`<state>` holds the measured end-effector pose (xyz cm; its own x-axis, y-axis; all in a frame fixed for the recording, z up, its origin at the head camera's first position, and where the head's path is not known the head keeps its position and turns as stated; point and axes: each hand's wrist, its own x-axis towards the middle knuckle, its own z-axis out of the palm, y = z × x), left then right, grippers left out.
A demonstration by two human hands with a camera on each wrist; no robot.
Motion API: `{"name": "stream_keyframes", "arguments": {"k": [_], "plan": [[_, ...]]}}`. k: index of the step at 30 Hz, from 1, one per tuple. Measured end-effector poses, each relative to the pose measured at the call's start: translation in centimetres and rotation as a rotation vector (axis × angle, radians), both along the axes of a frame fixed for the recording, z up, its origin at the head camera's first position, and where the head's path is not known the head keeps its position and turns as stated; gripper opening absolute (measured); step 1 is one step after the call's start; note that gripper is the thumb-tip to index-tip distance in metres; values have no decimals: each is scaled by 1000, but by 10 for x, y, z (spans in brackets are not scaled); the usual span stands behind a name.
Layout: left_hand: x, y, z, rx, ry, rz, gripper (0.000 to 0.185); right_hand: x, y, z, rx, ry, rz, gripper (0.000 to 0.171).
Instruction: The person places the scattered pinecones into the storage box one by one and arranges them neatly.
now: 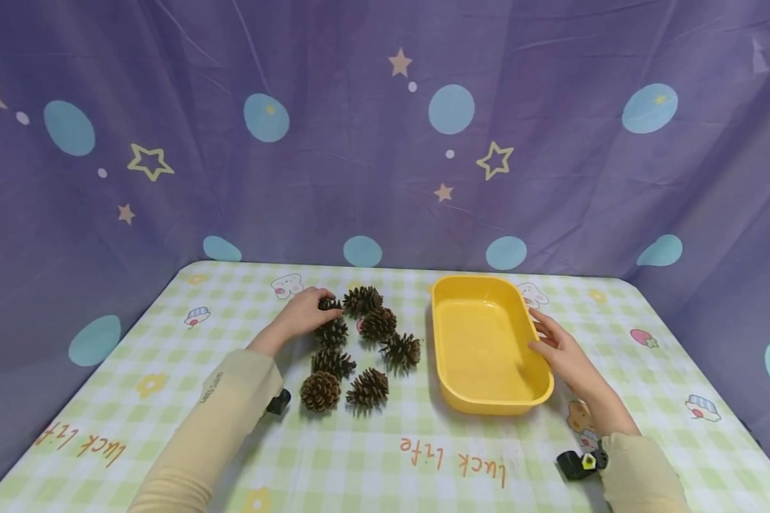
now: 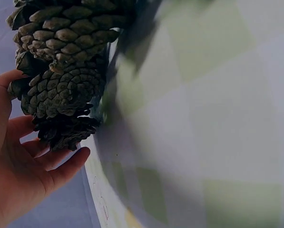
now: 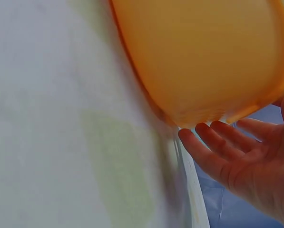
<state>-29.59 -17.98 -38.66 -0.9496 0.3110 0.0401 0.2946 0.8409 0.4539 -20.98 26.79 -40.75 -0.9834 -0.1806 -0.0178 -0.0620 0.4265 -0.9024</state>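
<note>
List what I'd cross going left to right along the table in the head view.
Left hand → pine cones → yellow tray → right hand.

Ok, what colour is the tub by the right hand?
Yellow all over, shading to orange in the close-up; the tub shows best in the head view, with the right hand at its side.

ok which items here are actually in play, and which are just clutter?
In play:
- left hand, touching the far pine cone
- cluster of pine cones
- yellow tray
- right hand, against the tray's right rim

Just there:
- checked tablecloth
- purple star backdrop
</note>
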Motion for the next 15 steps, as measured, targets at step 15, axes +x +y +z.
{"name": "stream_keyframes", "arguments": {"k": [15], "plan": [[1, -5, 12, 67, 74, 40, 49, 0, 9, -1, -173, -83, 94, 67]]}}
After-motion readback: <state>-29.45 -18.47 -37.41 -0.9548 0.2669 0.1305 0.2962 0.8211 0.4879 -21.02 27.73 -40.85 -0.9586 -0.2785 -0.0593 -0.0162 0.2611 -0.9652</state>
